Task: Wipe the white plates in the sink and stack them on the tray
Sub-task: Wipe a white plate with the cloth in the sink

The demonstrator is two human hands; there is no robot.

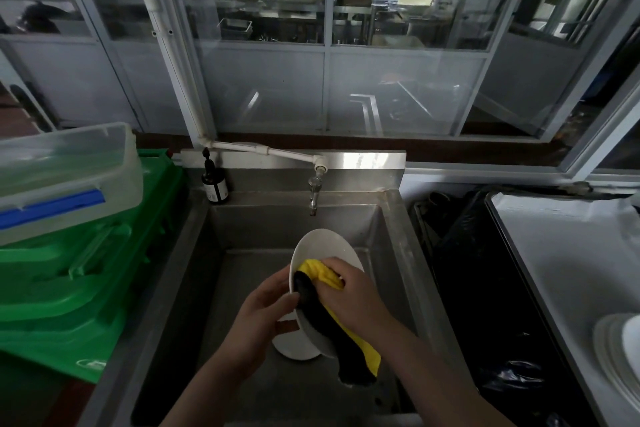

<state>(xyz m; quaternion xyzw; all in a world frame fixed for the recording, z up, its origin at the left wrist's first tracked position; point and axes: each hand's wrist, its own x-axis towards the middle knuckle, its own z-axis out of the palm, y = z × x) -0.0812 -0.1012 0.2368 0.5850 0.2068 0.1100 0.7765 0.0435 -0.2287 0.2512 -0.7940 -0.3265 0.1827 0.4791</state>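
The steel sink (391, 253) fills the middle, with a tray (554, 270) to its right carrying stacked white plates (620, 350) at the frame's edge. Over the basin, the left hand (263, 315) grips 1 tilted white plate (322, 246) by its rim. The right hand (353, 291) presses a bunched yellow-and-black cloth (322, 291) against its face. Another plate (294, 347) lies beneath.

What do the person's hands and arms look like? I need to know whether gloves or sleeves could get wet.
Both the left hand and right hand are bare: no gloves, rings, watch or bracelets visible. Both forearms are bare too; no sleeve shows anywhere up to the frame edge.
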